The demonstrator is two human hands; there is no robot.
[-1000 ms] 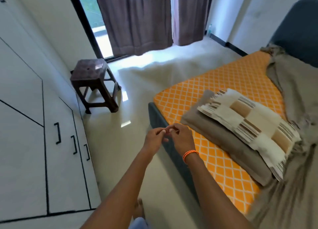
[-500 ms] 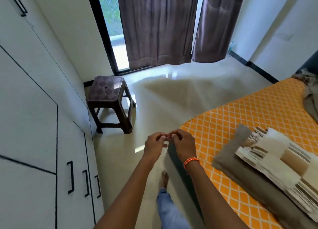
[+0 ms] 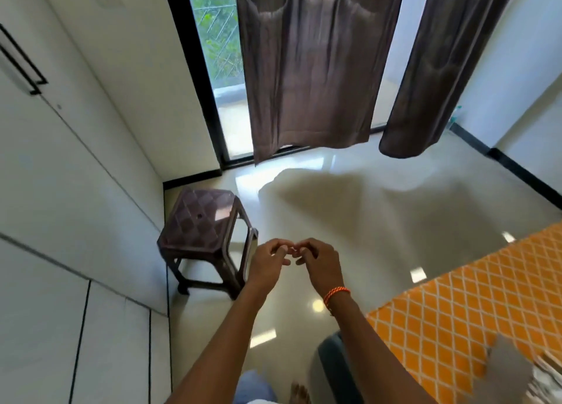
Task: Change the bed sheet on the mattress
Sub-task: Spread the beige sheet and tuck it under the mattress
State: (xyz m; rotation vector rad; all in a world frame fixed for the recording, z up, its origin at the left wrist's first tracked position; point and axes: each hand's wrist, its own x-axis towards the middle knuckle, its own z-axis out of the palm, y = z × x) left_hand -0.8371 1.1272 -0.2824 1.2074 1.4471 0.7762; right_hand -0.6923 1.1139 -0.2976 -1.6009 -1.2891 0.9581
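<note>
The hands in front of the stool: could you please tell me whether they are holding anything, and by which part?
Cannot be told. The left hand and right hand meet fingertip to fingertip with fingers curled; anything pinched between them is too small to make out.

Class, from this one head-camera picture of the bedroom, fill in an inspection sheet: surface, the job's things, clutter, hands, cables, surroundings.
Surface: glossy pale floor with sun patches.
Job's things: orange lattice sheet on the bed at lower right; a grey folded cloth lies on it at the frame edge.
Clutter: brown plastic stool beside the white wardrobe.
Hands: left hand and right hand, fingertips meeting, fingers curled, in the air over the floor; nothing visibly held.
Cables: nothing seen.
Surroundings: brown curtains, glass door.
</note>
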